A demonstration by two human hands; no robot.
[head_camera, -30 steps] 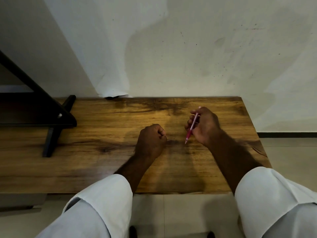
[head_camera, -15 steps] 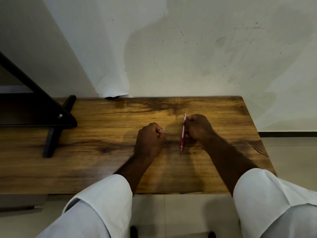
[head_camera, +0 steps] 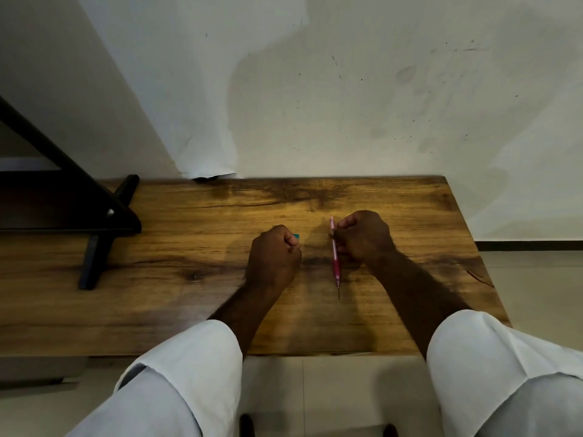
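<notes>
Wood desk (head_camera: 189, 310) w/ pen (head_camera: 334, 257), white wall (head_camera: 347, 105)

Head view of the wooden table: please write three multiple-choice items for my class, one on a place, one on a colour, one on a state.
1. Where does the pen lie?
A. on the table, between the left hand and the right hand
B. on the floor
C. beyond the table's far edge

2. What colour is the pen's barrel?
A. black
B. pink
C. yellow

3. How is the left hand?
A. flat, fingers spread
B. gripping the pen
C. curled into a fist

Key:
1 A, the pen lies at the right hand's fingers, with the left hand on its other side.
2 B, the barrel is pink down to a dark tip.
3 C, its fingers are curled, with a teal piece peeking out.
</notes>
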